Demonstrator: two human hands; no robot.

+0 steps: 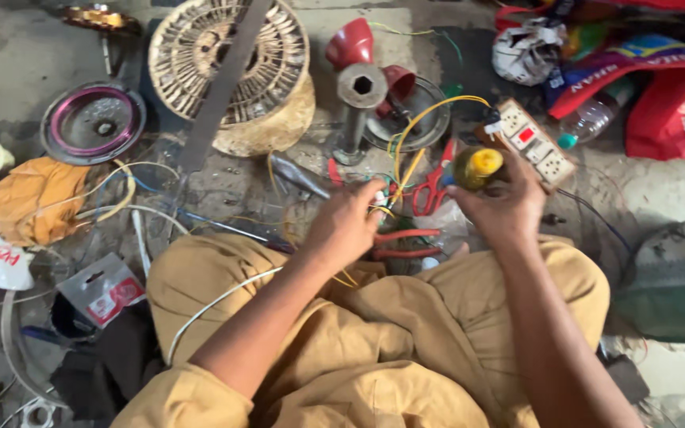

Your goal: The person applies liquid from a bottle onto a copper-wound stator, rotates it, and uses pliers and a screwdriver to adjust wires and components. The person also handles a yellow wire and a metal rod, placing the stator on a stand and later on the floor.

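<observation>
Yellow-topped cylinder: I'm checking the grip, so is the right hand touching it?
Touching. The head view shows the right hand wrapped around the yellow-topped cylinder.

I see my mustard-yellow trousers filling the lower centre, matching short sleeve at lower left, forearms bare, no rings

Soft, even daylight; faint shadows; slight motion blur; edges stretched.

Floor repair workshop: wire coil (pixel 231 75), pliers (pixel 402 244).
</observation>
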